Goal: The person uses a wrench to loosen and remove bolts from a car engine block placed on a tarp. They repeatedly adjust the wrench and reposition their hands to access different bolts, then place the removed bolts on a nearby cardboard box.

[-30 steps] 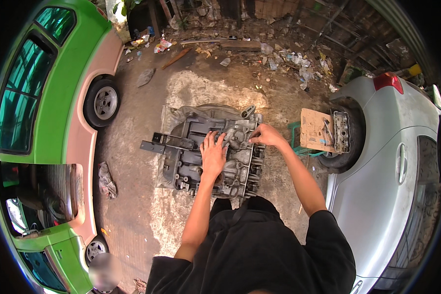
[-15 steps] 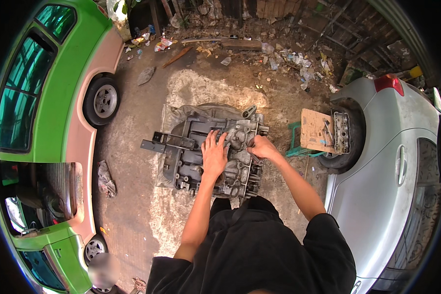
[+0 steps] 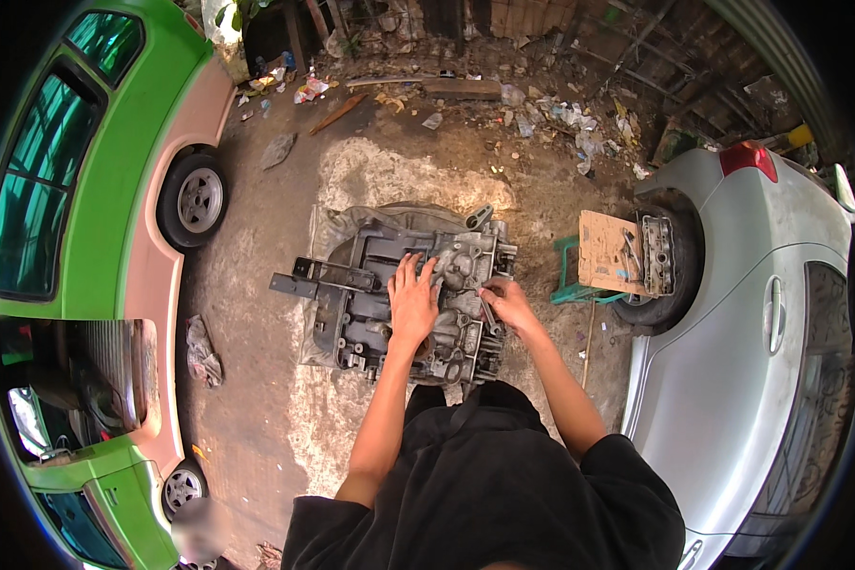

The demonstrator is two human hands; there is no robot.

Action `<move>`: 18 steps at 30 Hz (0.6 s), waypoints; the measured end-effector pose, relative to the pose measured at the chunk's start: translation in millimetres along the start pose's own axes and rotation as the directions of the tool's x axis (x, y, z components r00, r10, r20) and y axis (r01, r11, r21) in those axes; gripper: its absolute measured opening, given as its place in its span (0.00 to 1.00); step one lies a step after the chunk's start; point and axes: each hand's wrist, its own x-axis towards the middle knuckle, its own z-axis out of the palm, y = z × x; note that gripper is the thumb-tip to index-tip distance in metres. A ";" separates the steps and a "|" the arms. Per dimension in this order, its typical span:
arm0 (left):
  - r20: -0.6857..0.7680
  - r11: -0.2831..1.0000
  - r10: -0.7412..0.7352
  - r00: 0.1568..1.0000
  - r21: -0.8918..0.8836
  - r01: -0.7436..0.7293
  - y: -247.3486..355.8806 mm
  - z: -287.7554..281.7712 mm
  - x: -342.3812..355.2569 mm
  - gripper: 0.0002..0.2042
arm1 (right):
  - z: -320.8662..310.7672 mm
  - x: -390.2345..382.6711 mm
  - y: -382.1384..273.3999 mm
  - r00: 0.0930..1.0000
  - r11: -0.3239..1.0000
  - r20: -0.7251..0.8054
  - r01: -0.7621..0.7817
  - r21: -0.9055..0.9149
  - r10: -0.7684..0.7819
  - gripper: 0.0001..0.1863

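Observation:
A greasy metal engine block point(image 3: 370, 285) lies on a grey crumpled cover point(image 3: 321, 228) on the ground in front of me, with dark brackets point(image 3: 293, 284) jutting from its left side. My left hand point(image 3: 412, 306) rests on the middle of the engine, fingers spread. At the engine's right side, my right hand point(image 3: 508, 306) grips a small metal wrench point(image 3: 491, 316) against the casting; what the wrench's end touches is too small to make out.
A green and pink van point(image 3: 152, 104) stands at left, a silver car point(image 3: 741, 361) at right. Beside the car, a green stool point(image 3: 570, 290) bears cardboard point(image 3: 610, 242) with tools and a metal engine part point(image 3: 655, 256). Litter point(image 3: 579, 119) lines the back fence point(image 3: 627, 47).
My right hand has moved down and slightly toward me along the engine's right side, and the wrench in it now shows. My left hand stays in about the same place.

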 end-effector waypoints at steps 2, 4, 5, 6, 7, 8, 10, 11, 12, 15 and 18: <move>0.004 1.000 0.002 1.000 -0.002 -0.002 -0.8 0.8 0.0 0.27 | -18.4 8.6 -8.9 0.995 0.933 -0.041 0.070 -0.354 -0.091 0.17; 0.008 1.000 0.002 1.000 -0.002 -0.002 -1.1 1.1 0.1 0.28 | -36.2 20.6 -22.9 0.998 0.853 0.003 0.058 -0.518 -0.066 0.20; 0.017 1.000 -0.001 1.000 0.005 0.001 -1.3 1.0 0.2 0.28 | -42.0 25.4 -29.7 0.996 0.815 0.016 0.077 -0.574 -0.083 0.21; 0.023 1.000 0.000 1.000 -0.009 0.000 -1.1 0.7 0.4 0.28 | -45.7 30.9 -37.0 0.994 0.771 0.065 0.109 -0.628 -0.087 0.20; 0.033 1.000 -0.001 0.999 -0.018 0.001 -1.1 -0.1 1.1 0.29 | -49.4 36.2 -44.7 0.991 0.722 0.107 0.130 -0.680 -0.078 0.19; 0.058 1.000 -0.013 0.998 -0.019 0.014 -0.9 -1.2 0.9 0.29 | -51.2 39.5 -50.8 0.988 0.672 0.141 0.142 -0.727 -0.056 0.18; 0.051 1.000 0.000 0.999 -0.015 0.001 1.2 -4.7 -0.9 0.31 | -48.7 44.4 -60.0 0.975 0.574 0.203 0.216 -0.790 -0.089 0.15; 0.069 1.000 -0.009 0.998 -0.005 0.009 2.6 -6.8 -2.6 0.32 | -46.0 46.4 -63.0 0.967 0.527 0.233 0.252 -0.811 -0.103 0.13; 0.061 1.000 0.011 0.998 0.011 -0.011 5.0 -9.0 -6.0 0.33 | -43.1 47.6 -64.8 0.962 0.488 0.253 0.272 -0.829 -0.106 0.13; 0.084 0.997 0.038 0.996 0.068 -0.043 11.1 -16.7 -19.9 0.35 | -34.7 50.7 -67.2 0.947 0.433 0.303 0.320 -0.843 -0.110 0.11; 0.061 0.992 0.066 0.996 0.099 -0.072 13.3 -20.5 -30.3 0.34 | -29.1 51.8 -68.8 0.942 0.448 0.324 0.329 -0.832 -0.091 0.12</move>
